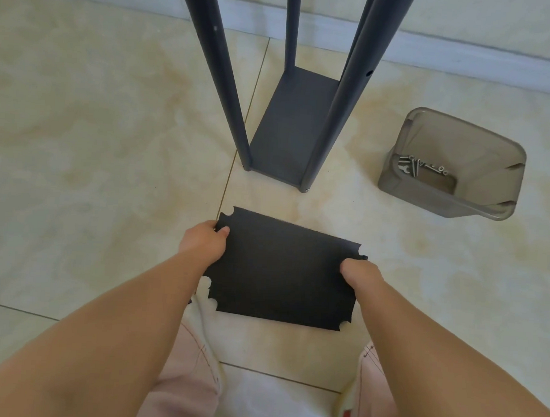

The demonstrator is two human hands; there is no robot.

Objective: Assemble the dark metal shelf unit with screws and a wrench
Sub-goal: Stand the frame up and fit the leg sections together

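A dark flat shelf panel with notched corners is held level above the floor, in front of my knees. My left hand grips its left edge, thumb on top. My right hand grips its right edge near the far corner. Beyond it stands the partly built dark metal shelf unit, with tall posts rising from a bottom shelf on the floor. Screws and a small wrench lie inside a grey translucent bin to the right of the unit.
The floor is glossy beige tile with a white baseboard along the far wall. My legs in light pink trousers fill the bottom of the view.
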